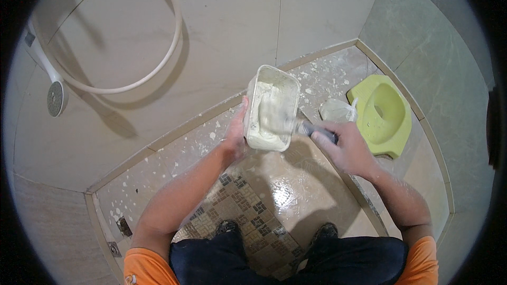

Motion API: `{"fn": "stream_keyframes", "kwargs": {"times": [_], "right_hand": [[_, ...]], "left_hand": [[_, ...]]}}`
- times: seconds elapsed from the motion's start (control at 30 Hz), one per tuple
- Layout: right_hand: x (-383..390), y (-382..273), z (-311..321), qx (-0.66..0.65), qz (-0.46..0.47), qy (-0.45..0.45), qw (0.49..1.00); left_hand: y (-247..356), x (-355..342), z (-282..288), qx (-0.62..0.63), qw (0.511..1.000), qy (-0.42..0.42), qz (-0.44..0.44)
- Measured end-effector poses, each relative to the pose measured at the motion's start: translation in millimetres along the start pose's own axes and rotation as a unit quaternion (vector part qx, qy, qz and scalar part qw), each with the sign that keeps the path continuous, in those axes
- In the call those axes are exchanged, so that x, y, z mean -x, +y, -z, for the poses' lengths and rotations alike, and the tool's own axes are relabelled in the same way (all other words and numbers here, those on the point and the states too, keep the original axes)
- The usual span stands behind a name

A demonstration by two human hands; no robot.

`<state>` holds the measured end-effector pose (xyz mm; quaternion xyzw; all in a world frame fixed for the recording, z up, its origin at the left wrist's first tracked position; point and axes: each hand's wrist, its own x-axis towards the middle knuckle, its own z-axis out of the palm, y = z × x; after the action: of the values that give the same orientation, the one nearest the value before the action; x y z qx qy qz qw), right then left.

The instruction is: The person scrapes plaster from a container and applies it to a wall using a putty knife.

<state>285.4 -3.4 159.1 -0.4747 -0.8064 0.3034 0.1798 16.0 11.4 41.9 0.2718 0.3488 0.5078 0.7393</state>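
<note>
My left hand (pixel 237 132) grips the side of a rectangular white plastic container (pixel 291 87) holding pale, creamy paste (pixel 266 95). My right hand (pixel 343 142) is closed on the dark handle of a tool (pixel 326 133), apparently a putty knife; its blade is blurred inside the container, in the paste. Just behind my right hand lies a knotted translucent plastic bag (pixel 334 110), beside a pale yellow-green squat toilet pan (pixel 393 105).
A white hand shower (pixel 56 95) and looping hose (pixel 142 85) hang on the tiled wall at left. A raised edge (pixel 369 208) divides the paste-spattered floor (pixel 317 76). My shoes (pixel 228 228) stand on wet, partly mosaic tiles. A small drain (pixel 114 248) sits at lower left.
</note>
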Motion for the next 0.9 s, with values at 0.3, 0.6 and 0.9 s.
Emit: {"fn": "stream_keyframes", "kwargs": {"times": [0.3,0.6,0.9], "right_hand": [[-22,20,-1,0.046,-0.017,0.086,0.995],[-1,30,-31,0.226,0.116,0.112,0.961],[-16,13,-1,0.209,0.18,0.096,0.956]], "left_hand": [[1,-4,-12,0.009,1.0,-0.017,0.012],[-15,-15,10,-0.012,0.999,-0.051,-0.014],[3,-2,-4,-0.002,1.0,-0.029,-0.001]]}}
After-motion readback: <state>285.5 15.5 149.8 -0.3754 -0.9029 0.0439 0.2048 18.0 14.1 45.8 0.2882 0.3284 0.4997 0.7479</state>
